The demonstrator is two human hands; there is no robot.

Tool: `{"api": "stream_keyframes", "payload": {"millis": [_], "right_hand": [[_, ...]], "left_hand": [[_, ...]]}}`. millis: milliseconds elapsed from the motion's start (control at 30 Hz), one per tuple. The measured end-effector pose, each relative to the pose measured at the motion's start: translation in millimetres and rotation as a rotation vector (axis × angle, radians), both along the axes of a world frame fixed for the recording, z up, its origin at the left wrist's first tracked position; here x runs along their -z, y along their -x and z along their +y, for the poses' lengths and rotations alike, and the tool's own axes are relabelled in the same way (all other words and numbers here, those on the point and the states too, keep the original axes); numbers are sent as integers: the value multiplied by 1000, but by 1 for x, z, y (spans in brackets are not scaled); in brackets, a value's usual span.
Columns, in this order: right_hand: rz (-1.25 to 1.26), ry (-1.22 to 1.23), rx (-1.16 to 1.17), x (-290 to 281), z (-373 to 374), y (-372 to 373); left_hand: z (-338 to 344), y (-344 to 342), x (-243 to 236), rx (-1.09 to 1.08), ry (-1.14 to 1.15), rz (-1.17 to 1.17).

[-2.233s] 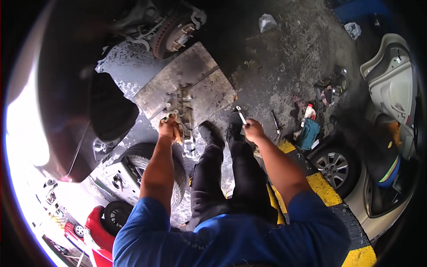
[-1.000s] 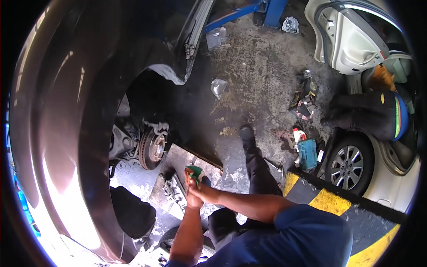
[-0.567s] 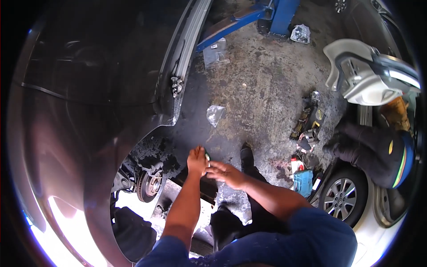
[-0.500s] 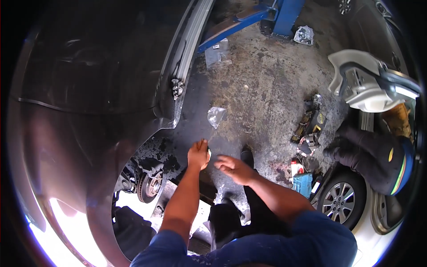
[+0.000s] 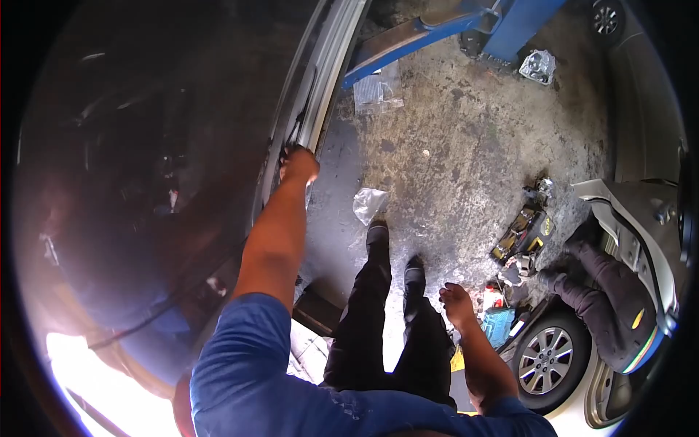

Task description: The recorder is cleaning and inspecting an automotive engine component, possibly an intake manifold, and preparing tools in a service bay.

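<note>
My left hand (image 5: 299,164) reaches forward to the sill edge of the dark car (image 5: 145,131), where small metal parts lay before. Its fingers are curled in there, and what they close on is hidden. Back near my right leg, my right hand (image 5: 457,302) hangs with its fingers curled in. No object shows in it. Below and to the right of my left hand, a clear plastic bag (image 5: 370,205) lies on the floor close to my shoe (image 5: 377,231).
A blue lift arm (image 5: 415,44) runs from a blue post at the back. Plastic packaging lies underneath it. To the right are a yellow-and-black tool (image 5: 523,231), a red-and-white bottle (image 5: 493,296), a turquoise container (image 5: 498,326), a wheel (image 5: 546,358) and another person's legs (image 5: 604,291).
My hands have parted: the left has gone forward to the car's sill, the right back toward my side with its fingers curling in. My body has turned and stepped forward.
</note>
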State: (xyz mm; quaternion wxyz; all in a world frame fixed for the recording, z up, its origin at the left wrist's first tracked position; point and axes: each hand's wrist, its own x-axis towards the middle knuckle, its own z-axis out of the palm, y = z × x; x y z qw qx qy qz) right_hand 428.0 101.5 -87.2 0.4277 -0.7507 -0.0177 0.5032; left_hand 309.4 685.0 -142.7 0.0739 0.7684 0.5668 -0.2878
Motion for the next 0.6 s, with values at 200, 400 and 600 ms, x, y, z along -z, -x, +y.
{"api": "stream_keyframes", "payload": {"millis": [200, 400, 600], "right_hand": [[100, 319, 51, -11, -5, -15], [35, 375, 136, 5, -24, -10], [89, 336, -74, -24, 44, -15]], "left_hand": [[37, -68, 99, 835, 419, 227], [35, -88, 135, 733, 318, -16], [81, -26, 59, 1004, 73, 258]]}}
